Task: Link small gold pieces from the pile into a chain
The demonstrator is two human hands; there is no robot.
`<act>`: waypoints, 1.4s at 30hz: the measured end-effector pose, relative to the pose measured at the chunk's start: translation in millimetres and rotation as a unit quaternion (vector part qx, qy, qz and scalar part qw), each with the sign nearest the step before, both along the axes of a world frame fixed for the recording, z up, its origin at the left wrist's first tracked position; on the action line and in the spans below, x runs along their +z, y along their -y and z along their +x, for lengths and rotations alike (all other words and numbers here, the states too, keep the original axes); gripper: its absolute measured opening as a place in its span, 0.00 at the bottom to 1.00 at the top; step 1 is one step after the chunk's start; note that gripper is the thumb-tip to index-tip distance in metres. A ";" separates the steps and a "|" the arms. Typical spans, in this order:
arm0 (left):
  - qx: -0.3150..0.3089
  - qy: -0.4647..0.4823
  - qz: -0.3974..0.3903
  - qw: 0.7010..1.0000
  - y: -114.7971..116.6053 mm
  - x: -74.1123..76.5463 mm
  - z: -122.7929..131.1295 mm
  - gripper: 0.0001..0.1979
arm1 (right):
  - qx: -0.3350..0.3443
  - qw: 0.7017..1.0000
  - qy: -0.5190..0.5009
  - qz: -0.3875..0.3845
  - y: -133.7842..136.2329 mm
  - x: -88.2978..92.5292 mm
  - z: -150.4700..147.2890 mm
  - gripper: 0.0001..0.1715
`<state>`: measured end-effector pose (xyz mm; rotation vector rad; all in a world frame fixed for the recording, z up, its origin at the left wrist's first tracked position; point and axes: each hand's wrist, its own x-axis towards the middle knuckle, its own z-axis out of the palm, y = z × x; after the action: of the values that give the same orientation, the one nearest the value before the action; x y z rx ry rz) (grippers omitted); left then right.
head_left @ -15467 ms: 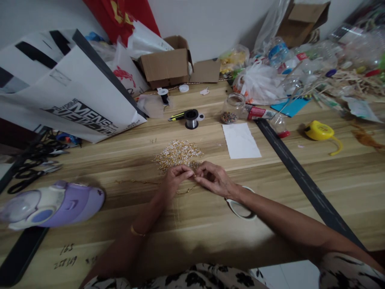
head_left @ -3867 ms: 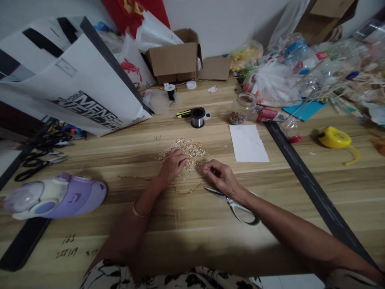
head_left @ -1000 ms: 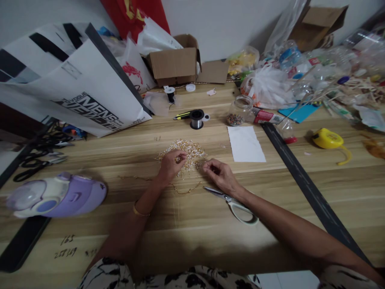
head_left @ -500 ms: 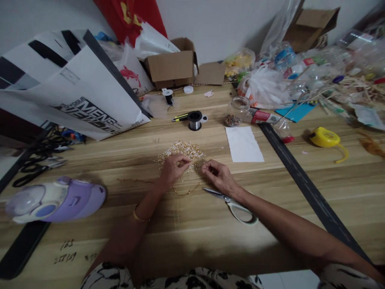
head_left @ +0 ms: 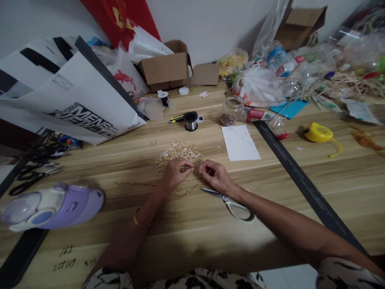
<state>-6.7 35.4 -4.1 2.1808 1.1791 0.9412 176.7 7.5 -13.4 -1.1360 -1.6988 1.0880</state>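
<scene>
My left hand [head_left: 175, 174] is closed in a pinch at the near edge of a pile of small gold and clear beads [head_left: 178, 151]. Just right of it, my right hand [head_left: 218, 176] also pinches, its fingertips a small gap from the left ones. Whatever is between the fingers of either hand is too small to make out. A thin gold beaded chain [head_left: 185, 194] lies on the table below the hands, partly hidden by my left wrist. Scissors [head_left: 236, 208] with white handles lie beneath my right wrist, blades pointing left.
Beyond the beads stand a wire spool [head_left: 190, 121], a jar of beads [head_left: 231, 112] and a white paper [head_left: 240, 142]. A yellow tape measure [head_left: 318, 132] lies right. At left are a purple-and-white bottle [head_left: 72, 204], black-handled tools [head_left: 36, 172] and a large paper bag [head_left: 78, 92].
My left hand has moved slightly right and nearer to me, narrowing the gap between the fingertips. My right hand has hardly moved. The camera view has shifted a little.
</scene>
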 end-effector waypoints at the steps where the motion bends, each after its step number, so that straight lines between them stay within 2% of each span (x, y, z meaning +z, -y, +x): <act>1: -0.001 0.000 0.003 1.000 0.8 1.2 0.6 0.02 | 0.000 1.000 0.001 -0.002 0.0 -0.4 0.0 0.04; 10: -0.020 -0.001 0.045 0.999 3.0 3.1 3.6 0.02 | -0.004 1.000 0.004 -0.004 0.1 -1.2 -0.3 0.05; 42: -0.045 -0.020 0.096 0.994 4.5 3.7 6.5 0.04 | -0.003 1.000 0.012 -0.004 0.1 1.0 -0.5 0.05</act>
<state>-0.2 30.9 -0.4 2.3935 1.0358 1.0124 176.2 7.4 -12.4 -1.1628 -1.7099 1.0810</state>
